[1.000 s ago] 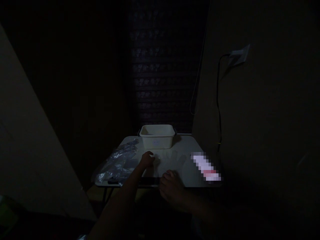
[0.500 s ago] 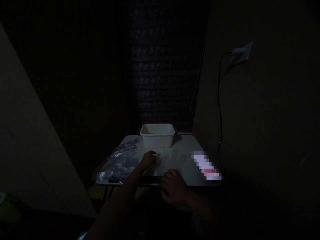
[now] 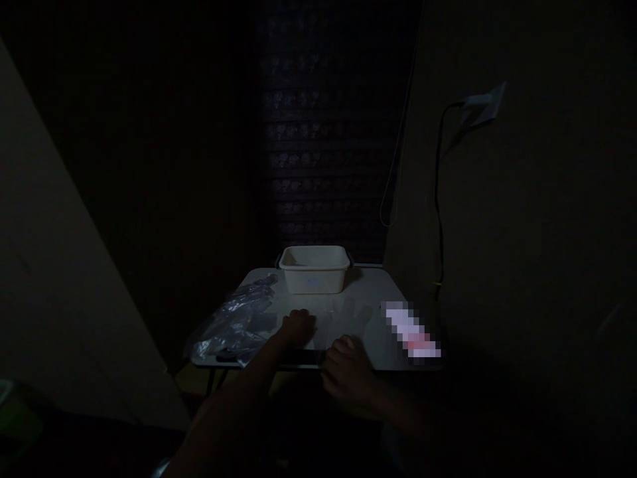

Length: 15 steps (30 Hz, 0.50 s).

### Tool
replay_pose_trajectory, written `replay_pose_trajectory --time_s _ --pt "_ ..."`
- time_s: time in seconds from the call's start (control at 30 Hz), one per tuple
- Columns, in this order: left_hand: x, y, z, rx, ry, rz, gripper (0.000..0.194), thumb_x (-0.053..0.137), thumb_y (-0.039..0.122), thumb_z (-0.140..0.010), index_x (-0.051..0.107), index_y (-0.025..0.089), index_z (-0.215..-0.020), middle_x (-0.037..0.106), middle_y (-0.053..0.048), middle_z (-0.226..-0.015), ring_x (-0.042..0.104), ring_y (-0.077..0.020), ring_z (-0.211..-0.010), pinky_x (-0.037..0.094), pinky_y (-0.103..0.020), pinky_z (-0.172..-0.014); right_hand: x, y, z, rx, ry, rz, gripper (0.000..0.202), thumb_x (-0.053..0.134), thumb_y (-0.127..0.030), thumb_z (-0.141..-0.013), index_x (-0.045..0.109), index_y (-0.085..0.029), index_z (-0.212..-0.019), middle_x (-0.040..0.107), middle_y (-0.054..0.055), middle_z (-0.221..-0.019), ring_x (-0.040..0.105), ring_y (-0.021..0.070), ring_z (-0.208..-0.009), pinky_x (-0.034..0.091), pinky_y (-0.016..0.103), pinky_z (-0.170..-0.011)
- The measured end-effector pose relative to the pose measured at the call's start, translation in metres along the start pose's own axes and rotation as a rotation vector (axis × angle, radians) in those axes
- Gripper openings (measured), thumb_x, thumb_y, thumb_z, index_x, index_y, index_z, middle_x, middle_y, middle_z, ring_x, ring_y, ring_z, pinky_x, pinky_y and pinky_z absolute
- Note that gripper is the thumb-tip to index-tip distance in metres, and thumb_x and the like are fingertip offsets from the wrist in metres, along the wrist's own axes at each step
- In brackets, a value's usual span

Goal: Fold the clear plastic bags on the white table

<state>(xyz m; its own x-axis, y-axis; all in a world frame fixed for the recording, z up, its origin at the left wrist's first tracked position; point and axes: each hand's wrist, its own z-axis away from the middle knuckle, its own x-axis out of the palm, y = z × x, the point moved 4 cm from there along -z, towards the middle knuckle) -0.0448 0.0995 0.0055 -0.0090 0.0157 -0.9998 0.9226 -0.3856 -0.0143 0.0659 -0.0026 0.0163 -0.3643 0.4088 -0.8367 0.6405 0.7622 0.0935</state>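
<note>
In the dim light my left hand (image 3: 299,326) is closed, its fingers curled down at the middle of the table. My right hand (image 3: 347,366) sits lower, at the table's near edge, with its fingers bent inward. Between the two lies a faint, clear plastic sheet (image 3: 326,324), hard to make out; its edges seem to run to both hands. What exactly is under the fingers is hidden. Beyond them stands a white plastic tub (image 3: 314,281) with dark side handles. Crumpled clear plastic bags (image 3: 241,317) lie to the left of my left hand.
A pixelated, bright flat object (image 3: 409,330) lies on the right side of the white folding table (image 3: 368,282). A dark strip (image 3: 301,357) runs along the near edge. On the right wall a cable (image 3: 436,199) hangs from a socket (image 3: 485,106). Behind is a dark blind (image 3: 308,159).
My left hand has curled its fingers, which were more stretched out before, and has come slightly nearer. My right hand has stayed in almost the same place. The tub and bags have not moved.
</note>
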Motion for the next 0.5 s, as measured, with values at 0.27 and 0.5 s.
replay_pose_trajectory --time_s 0.27,0.5 --pt "0.0008 0.0033 0.0041 0.030 0.085 -0.064 0.035 0.027 0.037 -0.071 0.034 0.026 -0.104 0.036 -0.008 -0.108 0.036 -0.0257 -0.094 0.033 -0.044 -0.065 -0.0006 -0.0024 0.0006 -0.042 -0.009 0.035 0.013 0.041 -0.025 -0.067 0.050 -0.016 -0.063 0.049 0.001 -0.064 0.036 0.0145 -0.068 0.023 0.033 -0.067" --pt "-0.0009 0.0031 0.0069 0.018 0.023 -0.054 0.043 0.026 0.043 -0.070 0.029 0.024 -0.108 0.032 -0.009 -0.112 0.031 -0.0264 -0.099 0.030 -0.044 -0.070 0.0004 0.0036 -0.0025 0.057 -0.026 0.038 0.015 0.043 -0.029 -0.067 0.050 -0.017 -0.066 0.050 0.001 -0.067 0.036 0.0157 -0.072 0.022 0.034 -0.068"
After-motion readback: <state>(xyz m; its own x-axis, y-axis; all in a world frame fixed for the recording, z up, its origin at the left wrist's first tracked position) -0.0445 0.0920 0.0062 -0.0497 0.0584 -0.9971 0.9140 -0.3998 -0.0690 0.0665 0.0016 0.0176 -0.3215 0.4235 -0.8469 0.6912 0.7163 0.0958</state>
